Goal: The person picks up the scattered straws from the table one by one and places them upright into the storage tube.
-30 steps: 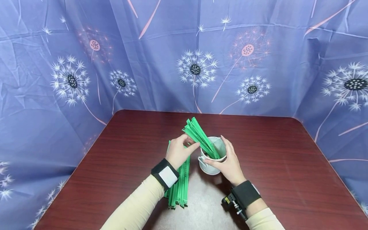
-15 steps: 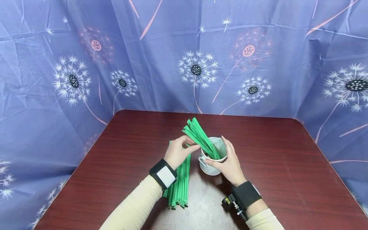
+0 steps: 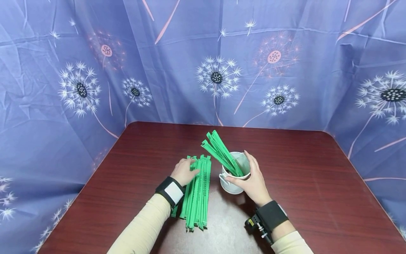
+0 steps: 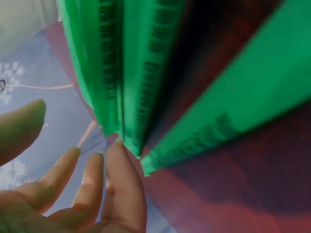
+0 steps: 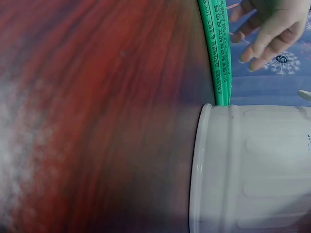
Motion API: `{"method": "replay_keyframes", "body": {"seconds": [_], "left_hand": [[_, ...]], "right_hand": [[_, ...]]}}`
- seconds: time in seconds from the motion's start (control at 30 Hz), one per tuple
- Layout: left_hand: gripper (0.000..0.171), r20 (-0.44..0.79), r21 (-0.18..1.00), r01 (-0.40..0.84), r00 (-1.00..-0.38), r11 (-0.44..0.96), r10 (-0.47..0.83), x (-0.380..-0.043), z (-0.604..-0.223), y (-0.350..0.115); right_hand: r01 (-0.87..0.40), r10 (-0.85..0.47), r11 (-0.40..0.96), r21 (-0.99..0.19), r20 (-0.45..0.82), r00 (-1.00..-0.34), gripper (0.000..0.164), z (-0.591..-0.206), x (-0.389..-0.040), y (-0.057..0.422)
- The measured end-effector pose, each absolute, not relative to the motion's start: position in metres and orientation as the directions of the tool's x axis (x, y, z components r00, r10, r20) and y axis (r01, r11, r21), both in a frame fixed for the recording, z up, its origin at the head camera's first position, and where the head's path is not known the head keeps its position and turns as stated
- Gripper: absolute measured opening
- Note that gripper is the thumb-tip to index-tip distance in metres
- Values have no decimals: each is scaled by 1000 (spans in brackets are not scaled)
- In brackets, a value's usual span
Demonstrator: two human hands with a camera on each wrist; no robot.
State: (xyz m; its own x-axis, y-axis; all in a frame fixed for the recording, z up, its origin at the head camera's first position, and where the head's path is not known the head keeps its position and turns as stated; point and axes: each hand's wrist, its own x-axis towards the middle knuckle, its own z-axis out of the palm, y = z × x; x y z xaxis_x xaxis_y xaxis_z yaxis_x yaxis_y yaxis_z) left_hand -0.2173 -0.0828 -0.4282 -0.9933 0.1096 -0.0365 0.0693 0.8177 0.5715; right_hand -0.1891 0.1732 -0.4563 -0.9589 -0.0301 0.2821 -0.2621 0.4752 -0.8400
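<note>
Left hand: [image 3: 184, 171] above the left, far part of the loose sticks; fingers [image 4: 125, 189] apart, nothing in their grasp (one fingertip sits close to the stick ends, but contact cannot be told).
Right hand: on the right side of the white bucket [image 3: 231, 187], thumb across the near rim and fingers along the far right, clamped on it.
Bucket: on the desk [image 3: 304, 169], right of the loose sticks; a handle fitting shows on its left side.
Sticks in bucket: [image 3: 222, 151] several green, printed lengths, lower ends inside, upper ends leaning out over the rim to the far left.
Loose sticks: [image 3: 198, 197] green and printed likewise, side by side on the desk, running near to far (one at the left lies askew from the rest).
Wrists: a black band on each, the left [image 3: 171, 192] bearing a white patch; pale yellow sleeves [image 3: 142, 225] behind.
Backdrop: blue cloth [image 3: 177, 88] with dandelion print, beyond the desk's far, left and right edges.
</note>
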Motion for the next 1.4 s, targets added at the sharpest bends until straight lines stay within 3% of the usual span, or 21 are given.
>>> {"method": "replay_keyframes", "body": {"seconds": [0.37,0.73,0.9,1.4], "left_hand": [[54,-103,483,17,-992,875,76,-225,-442,-92],[52,-205,614,-116,-979,780,16,-222,-443,-93],[45,-222,676,-154,-975,720,0,-224,-447,-95],[17,-192,687,-155,-981,710,-27,-220,-449,-95]], "right_hand": [[-256,-28,472,-843,276,-961,109,-456,-189,173],[-253,-33,463,-849,268,-963,109,-455,-188,172],[-252,-35,460,-851,266,-963,109,-454,-188,172],[-242,-25,455,-857,259,-965,109,-453,-187,171]]}}
